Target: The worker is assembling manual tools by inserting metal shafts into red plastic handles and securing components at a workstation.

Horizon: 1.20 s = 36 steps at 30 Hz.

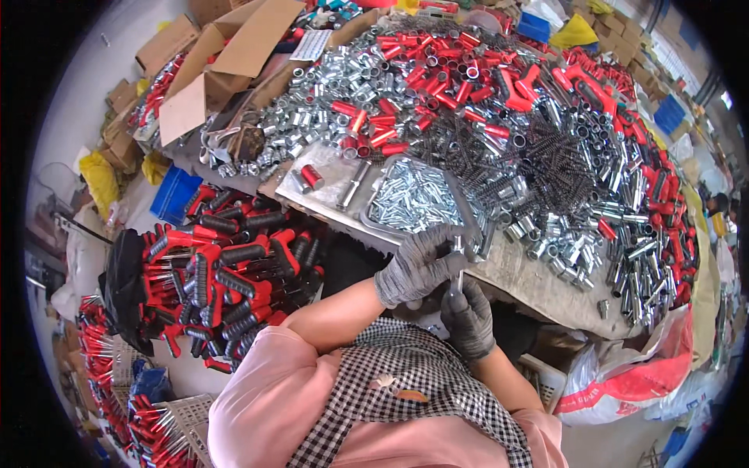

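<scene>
Both my hands wear grey knit gloves and meet at the table's front edge. My left hand [421, 264] is closed around the upper part of a slim shiny metal shaft [460, 278]. From below, my right hand [468, 318] grips the same shaft, its thumb along it. The shaft stands roughly upright between them; part of it is hidden by the fingers. Just beyond my left hand sits a metal tray [373, 221] filled with small silvery pins [417, 195]. A larger metal tube [355, 185] and a red sleeve [311, 176] lie left of the tray.
Heaps of silvery sleeves [308, 117], red sleeves [437, 70] and dark springs [554, 160] cover the worktable [530, 285]. Red-and-black handled tools [226, 265] pile up at my left. A cardboard box [222, 58] stands back left; a red-and-white sack [632, 374] sits right.
</scene>
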Available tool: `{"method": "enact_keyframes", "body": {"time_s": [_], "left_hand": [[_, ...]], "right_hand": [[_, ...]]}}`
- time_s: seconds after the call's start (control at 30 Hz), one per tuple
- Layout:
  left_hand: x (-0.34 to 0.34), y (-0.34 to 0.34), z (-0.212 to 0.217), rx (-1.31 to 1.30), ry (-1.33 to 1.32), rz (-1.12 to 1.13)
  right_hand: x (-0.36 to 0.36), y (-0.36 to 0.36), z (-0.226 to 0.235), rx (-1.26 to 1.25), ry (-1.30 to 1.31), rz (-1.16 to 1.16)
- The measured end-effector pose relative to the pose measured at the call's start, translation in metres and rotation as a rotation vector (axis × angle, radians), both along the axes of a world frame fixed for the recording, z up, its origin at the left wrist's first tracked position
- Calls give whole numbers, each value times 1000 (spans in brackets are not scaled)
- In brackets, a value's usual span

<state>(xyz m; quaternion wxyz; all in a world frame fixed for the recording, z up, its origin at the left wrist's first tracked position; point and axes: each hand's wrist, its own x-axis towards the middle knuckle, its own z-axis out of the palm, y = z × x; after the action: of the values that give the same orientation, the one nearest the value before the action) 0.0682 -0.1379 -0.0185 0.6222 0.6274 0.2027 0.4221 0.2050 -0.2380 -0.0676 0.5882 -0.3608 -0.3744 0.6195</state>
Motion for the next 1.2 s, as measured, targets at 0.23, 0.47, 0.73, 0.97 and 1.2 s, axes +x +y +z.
{"method": "enact_keyframes", "body": {"time_s": [0.23,0.47,0.73,0.97,1.2], "left_hand": [[5,-9,0,-118,-88,12],[22,0,5,-54,-106,-121],[20,20,14,245,238,97],[34,16,15,-139,-126,-60],[43,24,5,-98,-219,-241]], "right_hand": [[-18,-5,11,-15,-101,-80],[-6,-4,8,42,-45,-120],[5,8,12,11,-124,-188],[-3,9,23,59,-63,-219],[1,8,22,54,105,-173]]}}
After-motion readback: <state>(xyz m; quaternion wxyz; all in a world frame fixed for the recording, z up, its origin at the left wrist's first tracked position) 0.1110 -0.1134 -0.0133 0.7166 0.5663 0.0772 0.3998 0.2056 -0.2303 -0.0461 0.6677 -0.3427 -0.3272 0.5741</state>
